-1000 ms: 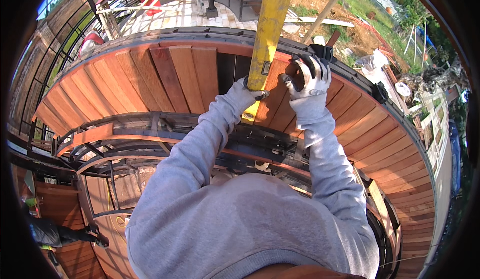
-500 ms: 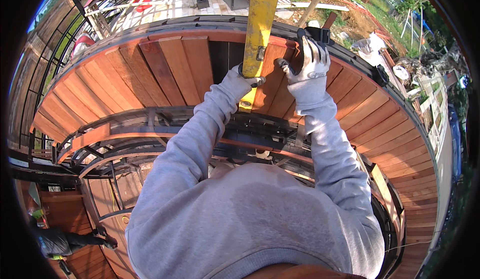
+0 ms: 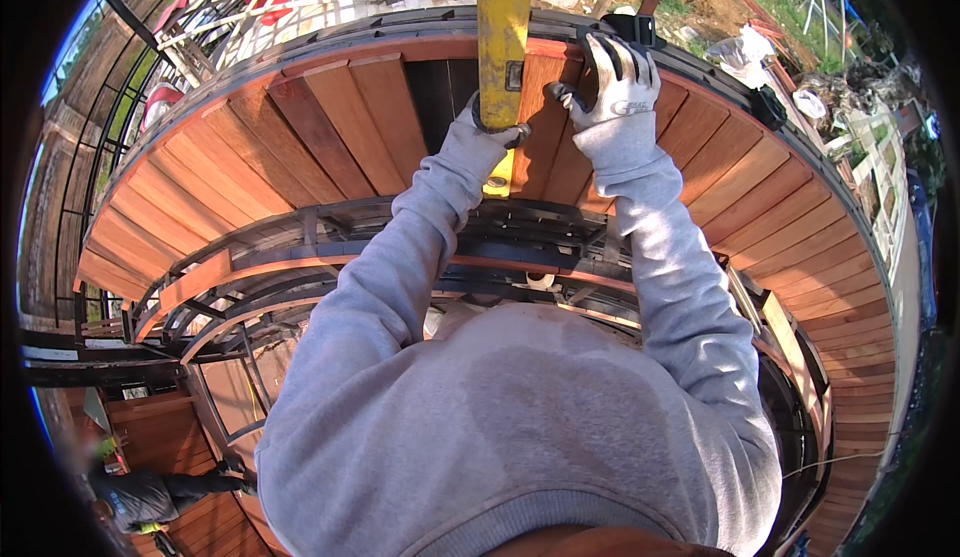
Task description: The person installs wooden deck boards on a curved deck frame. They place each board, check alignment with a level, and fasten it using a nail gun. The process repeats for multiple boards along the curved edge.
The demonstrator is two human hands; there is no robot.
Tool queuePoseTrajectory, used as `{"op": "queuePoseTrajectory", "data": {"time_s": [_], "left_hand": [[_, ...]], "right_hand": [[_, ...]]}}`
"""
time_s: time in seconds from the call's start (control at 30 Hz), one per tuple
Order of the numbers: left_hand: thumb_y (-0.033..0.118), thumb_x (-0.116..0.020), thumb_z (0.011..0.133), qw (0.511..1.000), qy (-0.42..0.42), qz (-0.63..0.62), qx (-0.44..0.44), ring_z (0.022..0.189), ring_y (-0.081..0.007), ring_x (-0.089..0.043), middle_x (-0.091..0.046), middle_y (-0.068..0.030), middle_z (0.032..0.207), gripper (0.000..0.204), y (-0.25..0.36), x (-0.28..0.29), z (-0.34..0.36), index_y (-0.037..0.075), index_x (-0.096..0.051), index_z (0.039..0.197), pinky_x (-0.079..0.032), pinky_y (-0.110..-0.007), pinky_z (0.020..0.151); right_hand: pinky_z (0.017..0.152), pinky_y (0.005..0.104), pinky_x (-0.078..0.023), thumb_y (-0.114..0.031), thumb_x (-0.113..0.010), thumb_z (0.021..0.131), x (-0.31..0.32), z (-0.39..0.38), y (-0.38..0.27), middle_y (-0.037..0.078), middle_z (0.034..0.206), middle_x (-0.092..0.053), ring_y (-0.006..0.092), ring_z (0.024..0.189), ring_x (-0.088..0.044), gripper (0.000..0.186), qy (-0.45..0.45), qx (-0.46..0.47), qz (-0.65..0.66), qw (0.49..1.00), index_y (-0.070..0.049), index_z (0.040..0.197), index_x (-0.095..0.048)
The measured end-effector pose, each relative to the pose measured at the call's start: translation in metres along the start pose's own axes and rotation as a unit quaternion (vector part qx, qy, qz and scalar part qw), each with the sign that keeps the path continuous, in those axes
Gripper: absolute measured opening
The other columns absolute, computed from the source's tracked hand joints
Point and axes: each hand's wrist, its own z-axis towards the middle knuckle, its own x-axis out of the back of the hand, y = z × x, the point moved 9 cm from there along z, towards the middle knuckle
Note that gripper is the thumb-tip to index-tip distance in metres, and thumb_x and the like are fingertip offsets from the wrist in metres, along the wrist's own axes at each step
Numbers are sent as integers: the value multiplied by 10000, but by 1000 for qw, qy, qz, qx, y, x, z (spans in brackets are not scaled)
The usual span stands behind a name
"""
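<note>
"Left hand (image 3: 474, 137) and right hand (image 3: 620, 92) are showing higher up in the view than a second ago; the long yellow level (image 3: 503, 42) is leaning less there, too."

"What is the left hand doing?"

"It is wearing a pale glove and wrapping itself around the level, near the low end; a bit of yellow with a little round window (image 3: 496, 183) is poking out below it."

"And the right hand; is it squeezing anything?"

"Its grip is looking loose; the thumb and fingers are curving apart by the outer edge of the wooden boards (image 3: 355, 122); I am not able to tell if it is pushing down; a black box (image 3: 632, 27) is sitting just past its fingertips."

"Where is the level going?"

"It is running up from the inner edge of the boards, past the outer edge, and out of the top of the view; a dark gap (image 3: 440, 97) is showing just left of it."

"Who is that, low on the left?"

"Another person (image 3: 140, 499) is wearing dark clothes there, well apart from us."
</note>
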Motion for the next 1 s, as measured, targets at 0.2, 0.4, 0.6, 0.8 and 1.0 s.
{"op": "queuePoseTrajectory", "data": {"time_s": [0.2,0.4,0.6,0.8,1.0], "left_hand": [[14,-804,774,969,51,195,-141,999,-168,-654,-674,-100,1105,606,31,15,-11,16,-487,1291,-527,-297,903],[59,-776,716,921,136,178,-318,1174,-230,-569,-529,-144,1305,863,122,110,-60,28,-298,1435,-477,-369,1008],[49,-805,783,897,204,338,-199,980,-164,-629,-606,-96,1164,675,213,266,-76,43,-487,1379,-542,-303,813],[-62,-774,752,906,132,389,-104,1106,-157,-595,-640,-53,1214,643,222,402,-40,33,-553,1349,-474,-299,983],[-98,-764,742,859,-75,504,-39,1053,-135,-610,-667,-17,1190,632,216,424,12,52,-592,1331,-505,-284,944]], "right_hand": [[997,505,-441,-414,-868,667,1,4,-1,97,1187,-658,346,1125,-597,707,20,3,13,1000,-78,1236,-615],[1084,507,-374,-459,-837,699,-2,-2,-6,96,1300,-565,330,1237,-514,784,16,11,37,999,-106,1344,-564],[1071,493,-405,-390,-876,662,9,3,-8,99,1291,-594,325,1239,-542,816,16,22,22,999,-87,1349,-559],[1081,486,-400,-378,-870,671,4,8,-15,109,1253,-610,312,1219,-555,834,24,28,5,999,-96,1382,-537],[1074,495,-404,-297,-903,593,-1,7,-8,114,1252,-613,320,1204,-562,902,-13,9,-9,1000,-80,1383,-527]]}}
